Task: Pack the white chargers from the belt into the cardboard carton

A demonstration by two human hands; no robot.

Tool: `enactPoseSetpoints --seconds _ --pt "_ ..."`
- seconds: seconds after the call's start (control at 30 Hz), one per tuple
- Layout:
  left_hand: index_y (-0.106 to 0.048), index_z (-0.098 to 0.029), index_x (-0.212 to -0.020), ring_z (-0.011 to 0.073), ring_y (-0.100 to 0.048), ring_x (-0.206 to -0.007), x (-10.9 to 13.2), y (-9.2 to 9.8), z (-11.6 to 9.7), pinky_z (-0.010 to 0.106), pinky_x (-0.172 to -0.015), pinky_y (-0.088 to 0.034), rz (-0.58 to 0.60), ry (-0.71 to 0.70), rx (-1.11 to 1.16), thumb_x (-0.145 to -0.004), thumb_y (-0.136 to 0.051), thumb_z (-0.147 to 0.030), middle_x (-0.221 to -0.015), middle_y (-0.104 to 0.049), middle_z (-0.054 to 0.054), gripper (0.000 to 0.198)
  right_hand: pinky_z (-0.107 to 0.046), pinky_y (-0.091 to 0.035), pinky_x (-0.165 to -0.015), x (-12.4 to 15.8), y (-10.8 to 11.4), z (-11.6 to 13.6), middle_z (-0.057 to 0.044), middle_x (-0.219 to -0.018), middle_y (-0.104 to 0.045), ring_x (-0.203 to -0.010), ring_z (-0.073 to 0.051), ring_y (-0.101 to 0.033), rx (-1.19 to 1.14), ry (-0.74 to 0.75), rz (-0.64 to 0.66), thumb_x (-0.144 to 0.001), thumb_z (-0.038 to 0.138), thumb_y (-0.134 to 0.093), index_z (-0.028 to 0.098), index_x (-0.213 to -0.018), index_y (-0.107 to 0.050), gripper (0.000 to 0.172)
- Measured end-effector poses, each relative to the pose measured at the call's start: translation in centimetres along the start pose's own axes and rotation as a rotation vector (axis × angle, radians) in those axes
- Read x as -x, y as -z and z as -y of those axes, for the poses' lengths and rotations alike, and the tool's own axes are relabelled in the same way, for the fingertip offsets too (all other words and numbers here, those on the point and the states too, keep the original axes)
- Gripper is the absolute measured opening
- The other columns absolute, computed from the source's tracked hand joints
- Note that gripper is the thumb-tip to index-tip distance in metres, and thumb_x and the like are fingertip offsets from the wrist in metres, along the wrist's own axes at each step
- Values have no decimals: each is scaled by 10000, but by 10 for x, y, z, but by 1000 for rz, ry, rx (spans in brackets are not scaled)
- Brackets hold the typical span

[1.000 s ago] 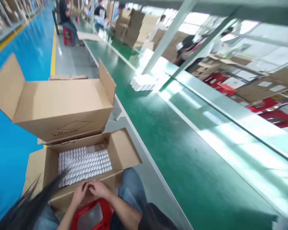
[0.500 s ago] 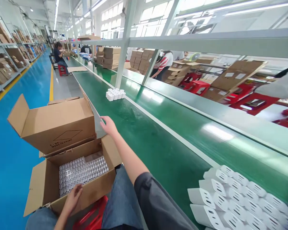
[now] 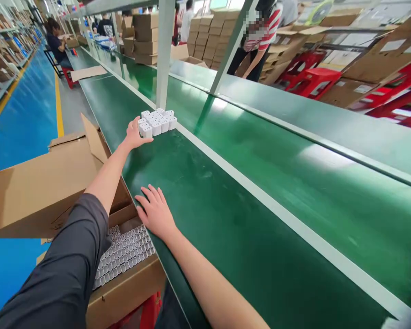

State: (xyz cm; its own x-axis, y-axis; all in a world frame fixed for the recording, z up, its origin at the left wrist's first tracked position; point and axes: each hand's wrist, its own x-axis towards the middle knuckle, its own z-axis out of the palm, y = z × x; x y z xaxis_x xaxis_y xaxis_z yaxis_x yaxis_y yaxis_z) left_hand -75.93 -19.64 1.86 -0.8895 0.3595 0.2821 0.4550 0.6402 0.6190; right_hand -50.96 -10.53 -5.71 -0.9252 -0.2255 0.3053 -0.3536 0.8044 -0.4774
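A cluster of small white plastic housings with slots in their tops stands on the green bench beside a post. My left hand is at the cluster's left end, its thumb and fingers spread around the nearest housing. Whether it grips that housing is unclear. Over the bench's near edge lies my right hand, fingers apart and nothing in it. Below, an open cardboard box holds rows of clear plastic pieces, partly hidden by my left arm.
A second open cardboard box is behind the first, on the left. A pale strip runs along the bench. At the lower right corner a bit of white shows. Stacked cartons, red stools and several people are farther off.
My left hand has risen from the box to the white cluster. My right hand has drawn back along the bench edge. The view has turned; the large white group is nearly out of frame.
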Motion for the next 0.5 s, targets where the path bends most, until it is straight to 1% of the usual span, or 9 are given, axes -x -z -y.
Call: enactPoseSetpoints --seconds 0.07,0.13,0.17,0.2,0.27,0.33,0.37,0.43,0.5 --pt "-119 -35 -1510 436 -7 -1468 -48 -20 14 548 -1185 -68 80 66 -49 -612 -874 -294 -1577 -38 287 1202 -576 -249 -1182 3 2 -1 -94 -1421 -505 -1416 -310 -331 -72 -4 14 -937 269 -522 243 -1241 -637 326" --pt "-41 -36 -1523 477 77 -1450 -80 -30 24 551 -1175 -18 167 126 -85 -598 -875 -320 -1568 93 303 1278 -601 -255 -1175 4 3 -2 -91 -1428 -501 -1427 -312 -317 -150 -26 17 -919 249 -539 262 -1231 -640 328" --pt "-30 -46 -1527 477 76 -1450 -92 -32 28 544 -1176 -15 206 145 -99 -579 -880 -314 -1568 101 299 1301 -609 -259 -1172 4 4 -3 -90 -1430 -499 -1431 -311 -313 -187 -38 20 -911 239 -544 268 -1226 -642 330" --pt "-32 -63 -1532 463 40 -1457 -101 -32 30 536 -1182 -28 235 152 -105 -554 -888 -292 -1574 63 286 1319 -614 -263 -1171 4 5 -4 -89 -1434 -497 -1434 -309 -310 -222 -49 23 -905 231 -548 271 -1219 -644 331" --pt "-71 -102 -1538 418 -106 -1459 -109 -27 32 523 -1195 -100 256 139 -101 -500 -890 -215 -1571 -93 248 1327 -607 -273 -1172 4 7 -7 -81 -1427 -509 -1430 -304 -320 -284 -62 25 -899 217 -550 274 -1197 -654 320" --pt "-139 -118 -1529 385 -241 -1423 -101 -21 28 513 -1188 -178 250 95 -88 -500 -857 -179 -1530 -227 218 1257 -583 -282 -1176 3 8 -8 -69 -1359 -570 -1401 -285 -372 -338 -79 -1 -907 198 -528 277 -1171 -661 306" --pt "-174 -121 -1519 377 -279 -1405 -90 -18 22 510 -1182 -203 244 68 -78 -515 -840 -188 -1512 -264 207 1207 -568 -291 -1176 3 8 -8 -65 -1306 -606 -1370 -272 -417 -364 -88 -22 -915 189 -509 278 -1166 -661 306" --pt "-237 -143 -1497 366 -318 -1384 -55 -19 2 507 -1176 -229 247 4 -45 -543 -821 -231 -1488 -311 182 1122 -522 -335 -1159 5 7 -2 -61 -1191 -664 -1261 -239 -523 -411 -70 -38 -924 174 -480 270 -1171 -653 316" --pt "-291 -188 -1481 349 -362 -1359 -7 -28 -28 493 -1172 -252 304 -89 23 -586 -810 -293 -1454 -369 151 1040 -465 -385 -1132 9 5 9 -58 -1113 -694 -1138 -210 -597 -440 35 11 -915 165 -481 253 -1165 -653 316"
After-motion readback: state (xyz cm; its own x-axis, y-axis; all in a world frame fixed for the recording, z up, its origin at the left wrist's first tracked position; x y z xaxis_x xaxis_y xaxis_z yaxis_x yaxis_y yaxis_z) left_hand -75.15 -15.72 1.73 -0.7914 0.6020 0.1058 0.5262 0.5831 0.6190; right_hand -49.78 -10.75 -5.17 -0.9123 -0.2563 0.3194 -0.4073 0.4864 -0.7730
